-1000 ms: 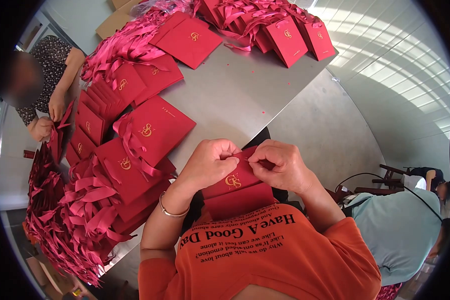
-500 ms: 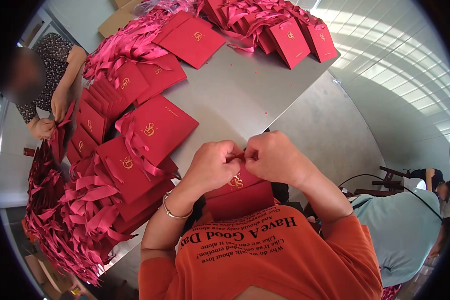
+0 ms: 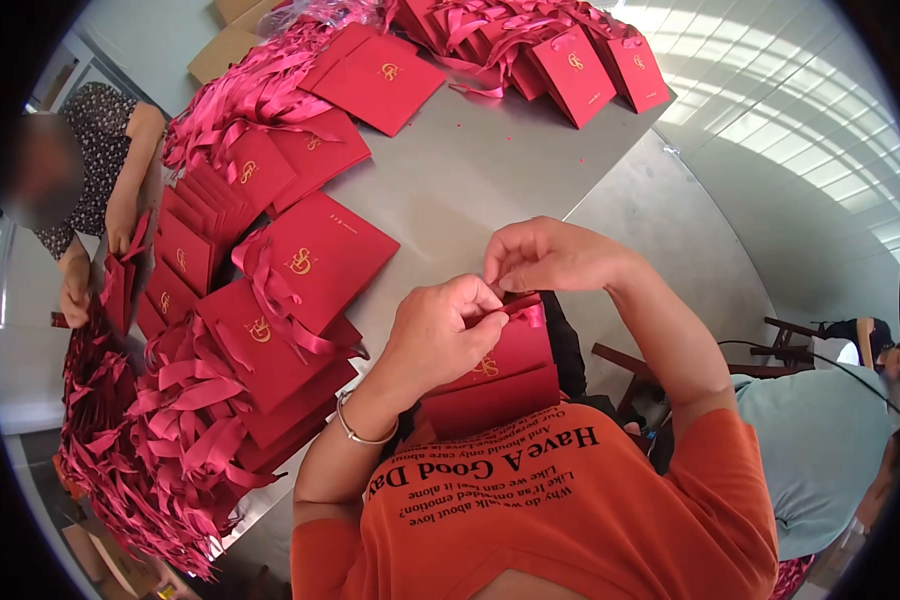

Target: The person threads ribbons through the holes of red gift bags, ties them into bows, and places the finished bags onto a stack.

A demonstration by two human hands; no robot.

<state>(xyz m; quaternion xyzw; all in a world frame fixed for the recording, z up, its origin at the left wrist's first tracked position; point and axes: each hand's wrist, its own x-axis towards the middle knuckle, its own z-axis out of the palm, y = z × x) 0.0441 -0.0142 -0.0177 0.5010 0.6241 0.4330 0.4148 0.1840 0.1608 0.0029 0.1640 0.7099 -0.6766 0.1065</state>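
Note:
A red paper gift bag [image 3: 515, 350] with a gold monogram rests against my lap, its top edge away from me. At that edge my left hand [image 3: 440, 335] is closed in a pinch on a pink-red ribbon [image 3: 533, 314], which lies partly looped on the bag. My right hand [image 3: 555, 255] hovers just above the same edge with thumb and fingers drawn together. What its fingertips hold is too small and hidden to make out. Close by on the left lies another red bag [image 3: 335, 260] with its ribbon.
Red bags and heaped ribbons [image 3: 185, 400] cover the left of the metal table [image 3: 440, 190]. More bags [image 3: 570, 75] stand at its far edge. Across the left side a co-worker's hand [image 3: 75, 290] is beside some bags. A person in light green [image 3: 815, 450] sits at right.
My right hand has lifted and moved away from my left hand, its fingers less tightly curled. A ribbon loop now shows at the bag's top. The co-worker's hand has moved down.

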